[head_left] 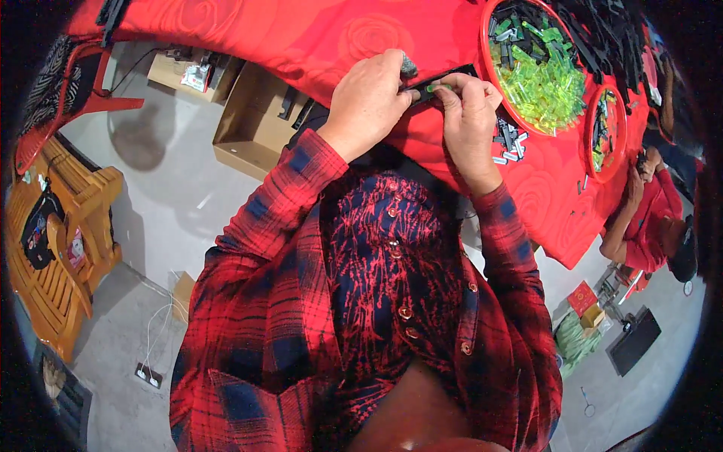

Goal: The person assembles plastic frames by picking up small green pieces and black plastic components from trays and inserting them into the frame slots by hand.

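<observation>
Over the near edge of the red-covered table, my left hand (369,98) is closed round a flat black plastic strip (456,74). A dark grey fuzzy-looking bit (409,66) shows by its index finger; I cannot make out what it is. My right hand (471,124) pinches a small clear green plastic piece (434,88) between thumb and finger, against the strip. Right beyond that hand stands a round red-rimmed basin (491,83) of yellow-green clear pieces (542,83) and black ones. A small pile of black and whitish pieces (510,142) lies beside my right wrist.
A smaller red basket (622,143) of mixed pieces stands further right, with black strips (602,38) heaped behind it. At the right edge a person in red (651,233) sits handling something. Cardboard boxes (252,124), a red chair (68,98) and a wooden bench (64,248) are left.
</observation>
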The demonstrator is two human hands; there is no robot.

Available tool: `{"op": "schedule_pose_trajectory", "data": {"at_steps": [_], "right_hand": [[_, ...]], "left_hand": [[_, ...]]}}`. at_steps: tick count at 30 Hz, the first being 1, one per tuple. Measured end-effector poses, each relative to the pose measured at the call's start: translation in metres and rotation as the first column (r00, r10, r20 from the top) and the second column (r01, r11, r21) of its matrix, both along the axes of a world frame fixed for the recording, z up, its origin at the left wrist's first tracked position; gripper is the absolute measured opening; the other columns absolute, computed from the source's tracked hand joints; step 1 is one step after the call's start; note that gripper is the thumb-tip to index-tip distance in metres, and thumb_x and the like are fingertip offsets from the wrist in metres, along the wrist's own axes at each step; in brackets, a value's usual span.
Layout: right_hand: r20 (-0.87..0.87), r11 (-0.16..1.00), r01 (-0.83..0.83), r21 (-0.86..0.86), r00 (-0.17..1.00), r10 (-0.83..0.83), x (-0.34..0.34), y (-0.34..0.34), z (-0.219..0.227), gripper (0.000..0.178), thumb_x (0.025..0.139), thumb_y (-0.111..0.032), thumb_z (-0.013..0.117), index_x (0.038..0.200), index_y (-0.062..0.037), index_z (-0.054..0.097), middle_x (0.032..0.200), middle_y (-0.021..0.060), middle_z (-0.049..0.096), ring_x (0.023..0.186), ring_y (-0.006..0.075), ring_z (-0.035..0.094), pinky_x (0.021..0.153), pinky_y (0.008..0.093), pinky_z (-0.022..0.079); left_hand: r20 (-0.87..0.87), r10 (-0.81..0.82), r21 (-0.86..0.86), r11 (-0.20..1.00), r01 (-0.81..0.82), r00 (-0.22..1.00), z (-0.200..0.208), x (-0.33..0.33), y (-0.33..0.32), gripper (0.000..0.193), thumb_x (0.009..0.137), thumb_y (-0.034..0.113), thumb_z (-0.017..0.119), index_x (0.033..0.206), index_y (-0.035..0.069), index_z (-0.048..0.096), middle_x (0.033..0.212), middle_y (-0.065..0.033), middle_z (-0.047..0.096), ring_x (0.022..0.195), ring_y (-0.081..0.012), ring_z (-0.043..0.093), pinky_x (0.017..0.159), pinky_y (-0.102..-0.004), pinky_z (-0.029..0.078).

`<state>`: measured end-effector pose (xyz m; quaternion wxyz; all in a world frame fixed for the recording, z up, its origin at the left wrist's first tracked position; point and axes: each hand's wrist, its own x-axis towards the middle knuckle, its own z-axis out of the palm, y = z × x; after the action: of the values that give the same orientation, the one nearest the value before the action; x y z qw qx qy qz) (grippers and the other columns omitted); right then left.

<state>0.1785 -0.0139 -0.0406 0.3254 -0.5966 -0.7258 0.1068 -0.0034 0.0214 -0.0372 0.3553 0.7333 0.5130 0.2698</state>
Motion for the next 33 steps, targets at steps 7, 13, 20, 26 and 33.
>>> {"op": "schedule_pose_trajectory", "data": {"at_steps": [7,13,20,26,33], "right_hand": [[0.057,1.0,-0.023,0.007,0.998,0.023,0.0,0.002,0.005,0.014,0.087,-0.01,0.072,0.099,-0.0084,0.064,0.089,0.005,0.07,0.085,0.0245,0.065,0.091,0.0412,0.038],[0.081,0.999,-0.034,-0.034,0.996,0.036,-0.003,0.003,0.01,0.02,0.089,-0.011,0.07,0.107,-0.0087,0.062,0.087,0.0052,0.07,0.081,0.0221,0.069,0.092,0.0414,0.037],[0.139,0.997,-0.079,0.007,0.987,0.078,0.0,0.005,0.008,0.018,0.088,-0.011,0.07,0.105,-0.0086,0.063,0.088,0.0062,0.071,0.082,0.0222,0.069,0.093,0.0415,0.037],[0.059,0.998,-0.053,-0.029,0.997,0.054,-0.001,0.002,0.006,0.017,0.088,-0.011,0.071,0.103,-0.008,0.063,0.087,0.0069,0.071,0.081,0.0245,0.068,0.094,0.041,0.037],[0.079,0.999,-0.032,-0.02,0.996,0.033,-0.005,0.005,0.011,0.015,0.088,-0.011,0.072,0.1,-0.0077,0.064,0.083,0.0061,0.07,0.079,0.0245,0.067,0.093,0.0415,0.039]], "left_hand": [[0.009,-0.001,-0.01,1.0,0.001,1.0,-0.002,-0.001,0.001,0.032,0.082,0.021,0.076,0.1,0.002,0.057,0.082,-0.0149,0.066,0.084,-0.0353,0.064,0.072,-0.0461,0.049],[-0.006,0.011,-0.024,1.0,-0.011,1.0,0.0,-0.001,0.001,0.031,0.082,0.022,0.075,0.1,0.002,0.058,0.081,-0.0152,0.065,0.082,-0.0353,0.064,0.071,-0.046,0.049],[0.01,0.013,-0.003,1.0,-0.013,1.0,-0.001,0.0,0.0,0.032,0.082,0.022,0.075,0.102,0.002,0.059,0.082,-0.0155,0.065,0.082,-0.0354,0.064,0.071,-0.0458,0.048],[-0.029,0.018,-0.036,0.999,-0.019,0.999,0.001,-0.001,0.0,0.032,0.082,0.022,0.075,0.101,0.003,0.059,0.082,-0.015,0.066,0.084,-0.0353,0.065,0.071,-0.046,0.049],[-0.006,0.021,-0.019,1.0,-0.021,1.0,-0.001,0.0,0.001,0.032,0.081,0.021,0.076,0.101,0.003,0.059,0.082,-0.0151,0.066,0.084,-0.0356,0.065,0.072,-0.0456,0.049]]}}
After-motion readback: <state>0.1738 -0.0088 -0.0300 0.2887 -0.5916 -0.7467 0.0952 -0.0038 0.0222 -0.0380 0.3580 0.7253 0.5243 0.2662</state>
